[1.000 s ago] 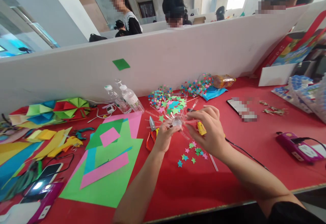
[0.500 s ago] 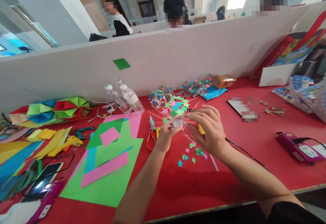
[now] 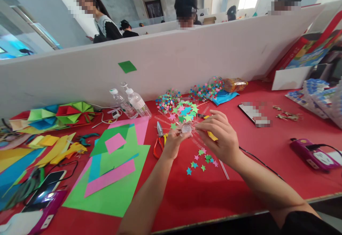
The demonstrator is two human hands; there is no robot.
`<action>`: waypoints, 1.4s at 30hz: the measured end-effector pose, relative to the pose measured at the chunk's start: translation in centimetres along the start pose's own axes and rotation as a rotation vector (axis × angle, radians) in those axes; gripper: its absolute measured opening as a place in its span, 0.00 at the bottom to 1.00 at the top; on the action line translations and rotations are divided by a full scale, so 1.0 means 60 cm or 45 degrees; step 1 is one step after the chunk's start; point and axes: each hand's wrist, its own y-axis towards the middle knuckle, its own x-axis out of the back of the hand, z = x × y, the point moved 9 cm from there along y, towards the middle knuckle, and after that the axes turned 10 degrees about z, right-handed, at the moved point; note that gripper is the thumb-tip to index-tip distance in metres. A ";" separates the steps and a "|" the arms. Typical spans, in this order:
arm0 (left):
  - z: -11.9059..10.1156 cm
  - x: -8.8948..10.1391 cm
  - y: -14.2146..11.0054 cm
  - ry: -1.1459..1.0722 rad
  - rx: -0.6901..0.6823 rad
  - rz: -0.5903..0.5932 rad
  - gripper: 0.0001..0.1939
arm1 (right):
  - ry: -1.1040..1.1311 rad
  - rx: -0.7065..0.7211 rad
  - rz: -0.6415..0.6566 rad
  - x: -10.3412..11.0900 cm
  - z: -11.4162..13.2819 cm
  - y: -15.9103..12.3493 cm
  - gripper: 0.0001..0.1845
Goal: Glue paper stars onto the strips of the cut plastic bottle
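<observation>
Well, your left hand (image 3: 172, 145) pinches the star piece (image 3: 186, 128) mid-frame; your right hand (image 3: 223, 138), fingers narrowed, is at its strips (image 3: 197, 143), where an uneven tug could bend them or loosen stars (image 3: 185, 111).

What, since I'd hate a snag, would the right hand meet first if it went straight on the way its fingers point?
Most likely the clear strips around the clear round piece in the left hand; the right hand has its fingertips very near them, though depth is unclear.
</observation>
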 end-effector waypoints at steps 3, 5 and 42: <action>-0.002 0.003 -0.001 -0.002 0.013 -0.031 0.16 | -0.071 -0.015 -0.027 0.006 0.002 -0.001 0.08; -0.003 0.004 -0.001 0.005 0.007 -0.040 0.16 | -0.102 -0.021 -0.044 0.009 0.002 -0.002 0.07; 0.011 0.032 -0.006 0.090 0.001 -0.109 0.12 | -0.054 -0.042 0.052 0.010 0.001 0.005 0.10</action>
